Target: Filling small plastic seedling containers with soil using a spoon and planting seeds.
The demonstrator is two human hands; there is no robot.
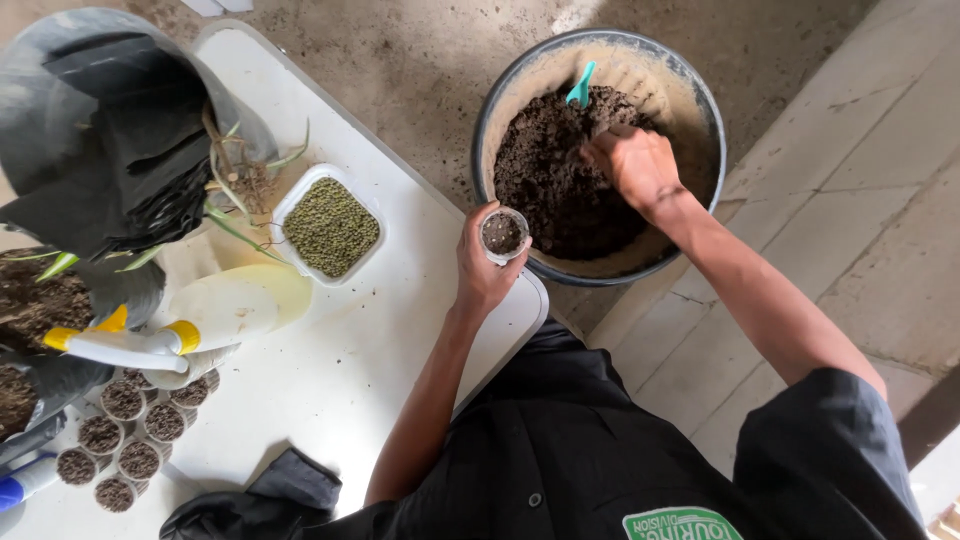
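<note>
My left hand grips a small clear cup partly filled with dark soil, held at the near rim of a large round tub. My right hand is pressed into the dark soil inside the tub, fingers curled in the dirt. A teal scoop handle sticks up out of the soil just beyond that hand.
A white table on the left carries a white tray of green beans, a yellow-nozzled spray bottle, several soil-filled small cups, black plastic bags and a black cloth. Concrete floor lies to the right.
</note>
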